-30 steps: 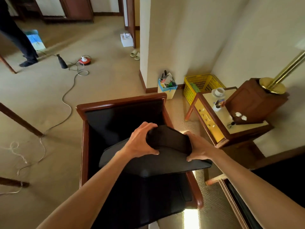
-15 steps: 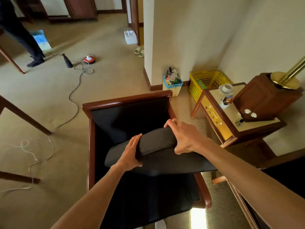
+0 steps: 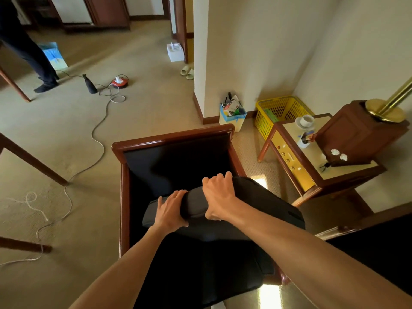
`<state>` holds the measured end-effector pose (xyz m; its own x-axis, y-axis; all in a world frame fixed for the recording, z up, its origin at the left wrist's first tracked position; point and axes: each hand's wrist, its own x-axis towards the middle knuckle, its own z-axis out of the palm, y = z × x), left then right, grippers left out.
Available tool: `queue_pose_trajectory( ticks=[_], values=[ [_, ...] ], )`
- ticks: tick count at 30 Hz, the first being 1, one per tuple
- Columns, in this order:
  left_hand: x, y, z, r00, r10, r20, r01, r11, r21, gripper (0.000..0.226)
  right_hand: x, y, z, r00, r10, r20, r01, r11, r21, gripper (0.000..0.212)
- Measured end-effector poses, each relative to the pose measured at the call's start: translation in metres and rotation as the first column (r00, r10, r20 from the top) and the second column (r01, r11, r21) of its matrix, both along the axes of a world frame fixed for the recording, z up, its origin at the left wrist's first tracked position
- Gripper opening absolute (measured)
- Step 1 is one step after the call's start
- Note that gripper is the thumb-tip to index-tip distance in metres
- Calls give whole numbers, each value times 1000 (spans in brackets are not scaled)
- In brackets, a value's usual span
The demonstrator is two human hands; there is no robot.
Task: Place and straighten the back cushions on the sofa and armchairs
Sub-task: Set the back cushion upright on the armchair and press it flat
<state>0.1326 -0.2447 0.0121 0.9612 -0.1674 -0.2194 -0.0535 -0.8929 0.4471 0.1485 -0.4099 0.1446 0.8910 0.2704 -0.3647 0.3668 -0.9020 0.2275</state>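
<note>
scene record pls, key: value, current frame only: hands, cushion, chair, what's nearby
left hand: fingers laid over the cushion's upper edge, thumb on its near face
right hand: grips the same edge, fingers curled over the top
back cushion: dark, held tilted over the seat, not yet against the backrest
armchair: wooden frame, dark upholstery, backrest bare
side table: to the chair's right, carrying a cup on a saucer
yellow basket: on the floor by the wall
cable: trailing across the carpet
</note>
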Motion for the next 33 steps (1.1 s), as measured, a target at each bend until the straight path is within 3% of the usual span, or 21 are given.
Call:
queue_pose_trajectory(
  ticks=[4, 9, 13, 20, 25, 28, 33],
  values=[
    [22, 13, 39, 988, -123, 96, 129, 990, -60, 89, 8, -28, 19, 995, -94, -45, 99, 989, 112, 72],
    [44, 27, 74, 969, -223, 105, 236, 963, -130, 80, 17, -64, 12, 995, -74, -64, 90, 955, 284, 86],
    [44, 27, 72, 961, -248, 122, 255, 966, -48, 76, 20, -71, -16, 994, -59, -91, 88, 929, 360, 93],
    [17, 2, 11, 966, -247, 79, 235, 962, 137, 80, 15, -84, -96, 996, 10, -86, 15, 959, 281, 86],
    [36, 16, -23, 964, -264, -15, 263, 953, 149, 87, 39, -83, -143, 985, 28, -169, 18, 965, 262, 91],
    [57, 12, -30, 956, -292, -37, 294, 939, 176, 98, 58, -93, -156, 980, 20, -196, 33, 964, 265, 97],
    [73, 42, -41, 958, -234, -167, 274, 921, 277, 127, 78, -78, -168, 977, 85, -193, -58, 988, 142, 119]
  ],
)
